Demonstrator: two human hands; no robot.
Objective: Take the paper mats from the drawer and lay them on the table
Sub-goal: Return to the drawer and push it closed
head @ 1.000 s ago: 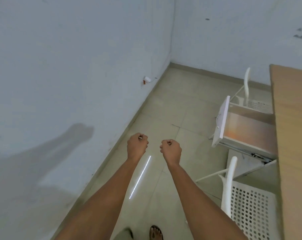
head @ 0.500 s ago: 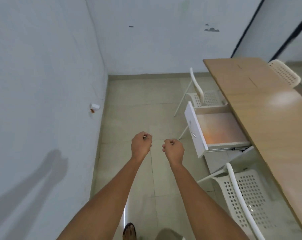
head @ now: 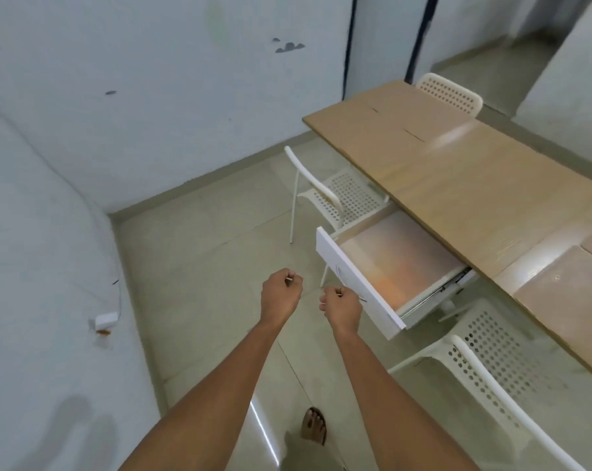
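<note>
A white drawer point(head: 354, 283) stands pulled out from under the long wooden table point(head: 474, 185) on the right. Inside it lies a pale sheet with an orange glow, the paper mats point(head: 396, 263). Brown paper mats point(head: 566, 294) lie on the table's near end. My left hand point(head: 281, 295) and my right hand point(head: 342, 309) are held out over the floor as fists, just left of the drawer front. Each fist seems to pinch something tiny and thin; I cannot make out what.
A white perforated chair point(head: 335, 195) stands beyond the drawer and another point(head: 491, 362) near me on the right. A third chair point(head: 449, 93) is behind the table's far end. White walls meet in a corner at left, with a small white box point(head: 106, 319) low on the wall.
The view has swung right, bringing the table and open drawer into fuller view. My fists have stayed in the same pose and now sit close to the drawer front.
</note>
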